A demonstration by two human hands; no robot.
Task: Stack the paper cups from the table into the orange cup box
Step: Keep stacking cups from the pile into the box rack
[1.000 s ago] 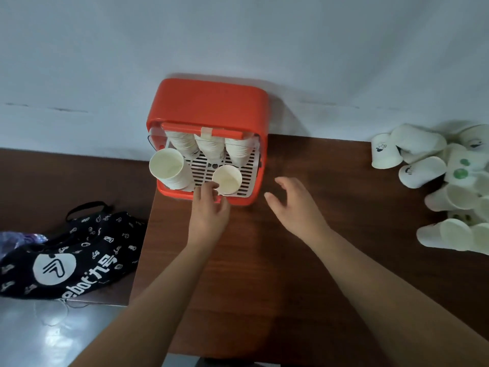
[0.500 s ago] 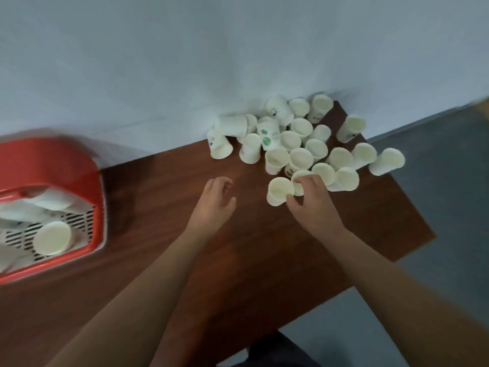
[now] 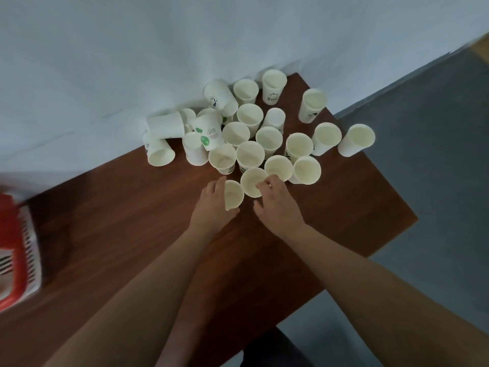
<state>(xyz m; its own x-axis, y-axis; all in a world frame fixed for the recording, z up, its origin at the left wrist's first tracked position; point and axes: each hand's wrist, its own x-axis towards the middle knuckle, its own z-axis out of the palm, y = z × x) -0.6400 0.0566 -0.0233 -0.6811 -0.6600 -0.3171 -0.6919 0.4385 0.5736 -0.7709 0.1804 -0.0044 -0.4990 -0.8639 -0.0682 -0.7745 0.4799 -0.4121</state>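
Several white paper cups [image 3: 250,154] stand and lie crowded at the far right part of the brown table [image 3: 132,221], against the wall. My left hand [image 3: 211,205] curls round one tilted cup [image 3: 233,194] at the near edge of the cluster. Right beside it, my right hand [image 3: 277,205] pinches the rim of an upright cup [image 3: 252,181] with its fingertips. The orange cup box [image 3: 16,250] sits at the far left edge of the view, only partly visible, with its white grille showing.
A pale wall [image 3: 158,62] runs behind the table. The table's right corner [image 3: 412,221] ends above grey floor [image 3: 436,154]. Bare wood lies between the cup box and the cups.
The view swung right from the cup box to the cup pile. My left hand came across and took hold of a cup; my right hand shifted onto the neighbouring cup's rim.
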